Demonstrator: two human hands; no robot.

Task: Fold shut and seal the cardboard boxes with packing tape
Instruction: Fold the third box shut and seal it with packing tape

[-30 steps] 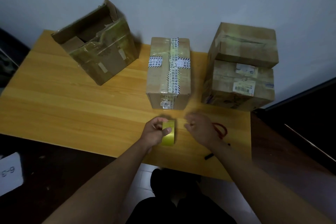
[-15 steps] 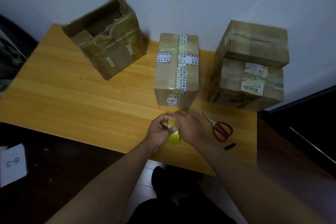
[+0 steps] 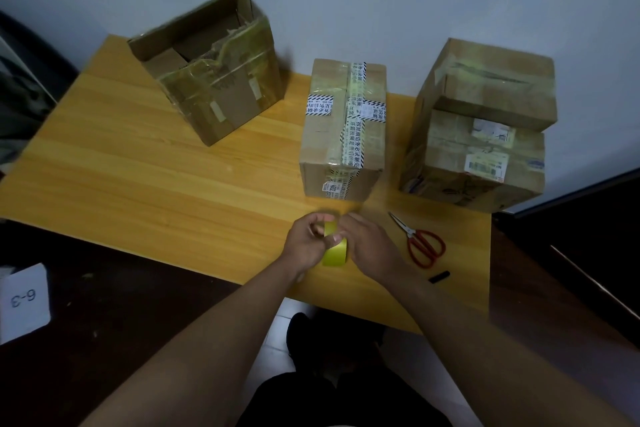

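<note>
Both hands have closed in on the roll since a second ago, when the right hand [image 3: 372, 248] hovered apart from it. Now the left hand [image 3: 306, 244] grips the yellow-green roll of packing tape [image 3: 334, 248], thumb curled over its rim, just above the near edge of the light wooden table [image 3: 156, 184]. That right hand presses against the roll's other side; its fingertips are hidden behind the roll, so whether they pinch the tape's end I cannot tell. Just beyond the grip stands the closed brown cardboard box crossed with printed white tape [image 3: 344, 128]. Right of the grip lie red-handled scissors [image 3: 420, 243] and a small black object [image 3: 439, 277]. Farther right, two taped cardboard boxes sit stacked [image 3: 485, 125]. Far left of the grip, an open, torn cardboard box [image 3: 214, 73] sits with flaps up.
</note>
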